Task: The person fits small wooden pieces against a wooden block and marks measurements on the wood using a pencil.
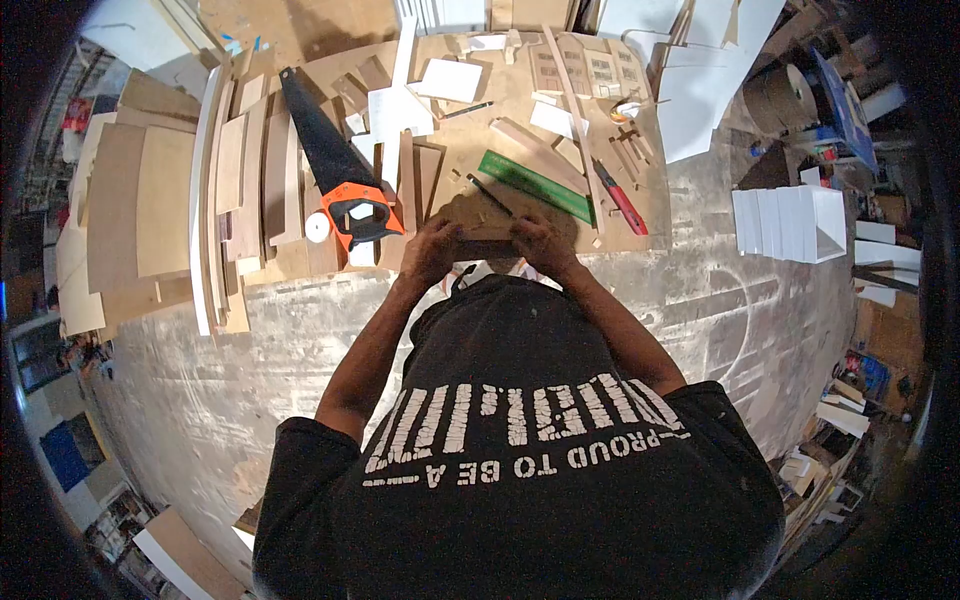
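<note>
Your T-shirt is black, with white lettering in a cracked pattern. The wood strip nearest you looks dark brown against the light brown tabletop. You have a saw with a black blade and an orange-and-black handle, a green ruler, a red-and-black knife and a plain white sheet. Your floor is grey, streaked with paler patches.

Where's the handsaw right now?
Head view, left of centre: the handsaw lies with its orange-and-black handle just left of the left hand, beside a small round white disc.
</note>
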Available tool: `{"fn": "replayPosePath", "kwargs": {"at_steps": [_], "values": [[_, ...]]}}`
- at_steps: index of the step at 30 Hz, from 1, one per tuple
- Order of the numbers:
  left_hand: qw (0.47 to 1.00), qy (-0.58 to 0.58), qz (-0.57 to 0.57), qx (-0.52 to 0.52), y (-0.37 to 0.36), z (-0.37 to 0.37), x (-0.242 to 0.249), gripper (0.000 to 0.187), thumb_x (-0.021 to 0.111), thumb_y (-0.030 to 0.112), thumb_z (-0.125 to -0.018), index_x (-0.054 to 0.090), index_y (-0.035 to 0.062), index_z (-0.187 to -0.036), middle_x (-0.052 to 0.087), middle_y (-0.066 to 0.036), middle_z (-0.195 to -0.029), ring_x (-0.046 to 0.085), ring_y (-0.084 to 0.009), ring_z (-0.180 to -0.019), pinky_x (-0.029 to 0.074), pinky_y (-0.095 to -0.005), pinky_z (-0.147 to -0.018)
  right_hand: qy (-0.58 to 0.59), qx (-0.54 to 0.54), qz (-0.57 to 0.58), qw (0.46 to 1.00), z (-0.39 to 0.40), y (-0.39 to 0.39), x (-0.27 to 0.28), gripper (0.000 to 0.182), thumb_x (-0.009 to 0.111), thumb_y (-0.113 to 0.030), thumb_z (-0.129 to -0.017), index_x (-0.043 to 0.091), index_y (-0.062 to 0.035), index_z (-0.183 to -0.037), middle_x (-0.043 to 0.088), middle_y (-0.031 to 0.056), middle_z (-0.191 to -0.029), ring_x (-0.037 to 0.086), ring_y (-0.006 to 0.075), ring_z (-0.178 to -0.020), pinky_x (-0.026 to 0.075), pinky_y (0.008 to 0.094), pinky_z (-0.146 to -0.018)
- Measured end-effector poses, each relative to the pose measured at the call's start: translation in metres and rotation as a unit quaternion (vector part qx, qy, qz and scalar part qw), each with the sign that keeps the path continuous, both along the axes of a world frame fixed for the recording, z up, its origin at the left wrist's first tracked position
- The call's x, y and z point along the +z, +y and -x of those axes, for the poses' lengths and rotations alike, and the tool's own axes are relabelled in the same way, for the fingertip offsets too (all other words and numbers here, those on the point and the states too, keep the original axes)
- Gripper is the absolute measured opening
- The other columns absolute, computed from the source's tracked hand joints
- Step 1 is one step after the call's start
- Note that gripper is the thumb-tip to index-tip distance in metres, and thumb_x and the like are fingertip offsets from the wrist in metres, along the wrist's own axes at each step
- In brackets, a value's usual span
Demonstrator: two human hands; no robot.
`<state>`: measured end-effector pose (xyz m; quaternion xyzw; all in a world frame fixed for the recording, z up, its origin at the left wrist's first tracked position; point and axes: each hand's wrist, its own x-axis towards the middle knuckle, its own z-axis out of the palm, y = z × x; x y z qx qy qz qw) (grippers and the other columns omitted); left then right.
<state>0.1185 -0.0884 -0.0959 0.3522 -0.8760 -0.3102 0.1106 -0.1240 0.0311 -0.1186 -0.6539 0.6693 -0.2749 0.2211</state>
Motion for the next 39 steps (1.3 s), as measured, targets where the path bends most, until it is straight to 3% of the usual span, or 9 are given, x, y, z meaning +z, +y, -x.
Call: {"fn": "replayPosePath", "kwargs": {"at_steps": [6,9,15,21,23,27,30,33,39], "values": [[0.989,0.145,0.002,0.022,0.000,-0.009,0.002,0.032,0.069,0.013,-0.084,0.065,0.0044,-0.114,0.066,-0.017,-0.108,0.066,-0.0339,-0.097,0.055,-0.0422,-0.080,0.008,-0.002,-0.024,1.000,0.001,0.000,0.002,0.016,0.062,-0.018,-0.091,0.065,-0.0058,-0.100,0.063,0.0190,-0.108,0.064,0.0409,-0.100,0.053,0.0481,-0.085],[0.972,0.206,-0.063,0.099,0.003,-0.007,0.007,0.027,0.070,0.012,-0.083,0.068,0.0000,-0.107,0.068,-0.018,-0.098,0.068,-0.0328,-0.090,0.054,-0.0399,-0.076,0.004,0.000,-0.033,0.999,0.001,0.000,0.002,0.015,0.062,-0.018,-0.092,0.065,-0.0056,-0.100,0.062,0.0192,-0.107,0.064,0.0409,-0.098,0.054,0.0481,-0.084],[0.946,0.151,-0.170,0.229,0.028,-0.007,0.031,0.019,0.066,0.011,-0.086,0.071,-0.0044,-0.096,0.071,-0.022,-0.086,0.071,-0.0309,-0.079,0.054,-0.0361,-0.071,-0.013,0.014,0.010,1.000,0.001,0.002,-0.002,0.019,0.064,-0.018,-0.089,0.063,-0.0055,-0.104,0.062,0.0195,-0.110,0.063,0.0414,-0.101,0.053,0.0482,-0.087],[0.943,0.137,-0.140,0.269,0.042,-0.007,0.011,0.023,0.064,0.013,-0.088,0.070,-0.0060,-0.099,0.071,-0.024,-0.089,0.072,-0.0335,-0.080,0.055,-0.0383,-0.070,0.035,0.055,0.001,0.998,0.004,0.000,-0.005,0.036,0.070,-0.017,-0.083,0.061,-0.0055,-0.115,0.060,0.0197,-0.116,0.056,0.0395,-0.116,0.049,0.0469,-0.095],[0.944,0.145,-0.109,0.276,0.046,-0.013,-0.020,0.024,0.067,0.014,-0.089,0.070,-0.0072,-0.099,0.073,-0.020,-0.088,0.071,-0.0261,-0.078,0.055,-0.0348,-0.070,-0.016,0.063,0.019,0.998,0.002,-0.003,0.004,0.037,0.073,-0.021,-0.079,0.061,-0.0047,-0.110,0.059,0.0214,-0.116,0.056,0.0409,-0.112,0.047,0.0486,-0.095],[0.932,0.075,-0.149,0.321,0.055,-0.011,-0.005,0.029,0.067,0.020,-0.091,0.069,-0.0077,-0.099,0.073,-0.016,-0.085,0.069,-0.0198,-0.073,0.054,-0.0330,-0.063,-0.028,0.070,-0.007,0.997,0.001,-0.009,0.022,0.041,0.076,-0.024,-0.075,0.062,-0.0053,-0.108,0.059,0.0207,-0.114,0.057,0.0402,-0.107,0.048,0.0487,-0.091],[0.868,0.103,-0.273,0.402,0.066,-0.005,0.009,0.031,0.068,0.022,-0.088,0.070,-0.0071,-0.099,0.073,-0.018,-0.085,0.071,-0.0222,-0.071,0.056,-0.0339,-0.065,0.012,0.105,-0.013,0.994,0.007,-0.015,0.006,0.044,0.076,-0.023,-0.074,0.062,-0.0056,-0.113,0.060,0.0194,-0.109,0.057,0.0401,-0.103,0.048,0.0485,-0.087],[0.789,0.168,-0.420,0.415,0.076,-0.003,0.017,0.030,0.067,0.026,-0.093,0.069,-0.0003,-0.106,0.072,-0.010,-0.090,0.068,-0.0159,-0.074,0.055,-0.0338,-0.062,-0.031,0.108,0.008,0.994,0.012,-0.016,-0.006,0.046,0.076,-0.020,-0.072,0.063,-0.0033,-0.113,0.060,0.0193,-0.105,0.058,0.0397,-0.101,0.049,0.0465,-0.085],[0.620,0.355,-0.574,0.400,0.084,0.029,0.016,0.041,0.071,0.035,-0.091,0.060,0.0054,-0.118,0.068,-0.011,-0.108,0.068,-0.0215,-0.093,0.054,-0.0347,-0.074,-0.060,0.097,-0.024,0.993,0.025,-0.016,0.056,0.038,0.073,-0.015,-0.077,0.062,0.0006,-0.109,0.059,0.0190,-0.104,0.062,0.0382,-0.097,0.052,0.0432,-0.082]]}}
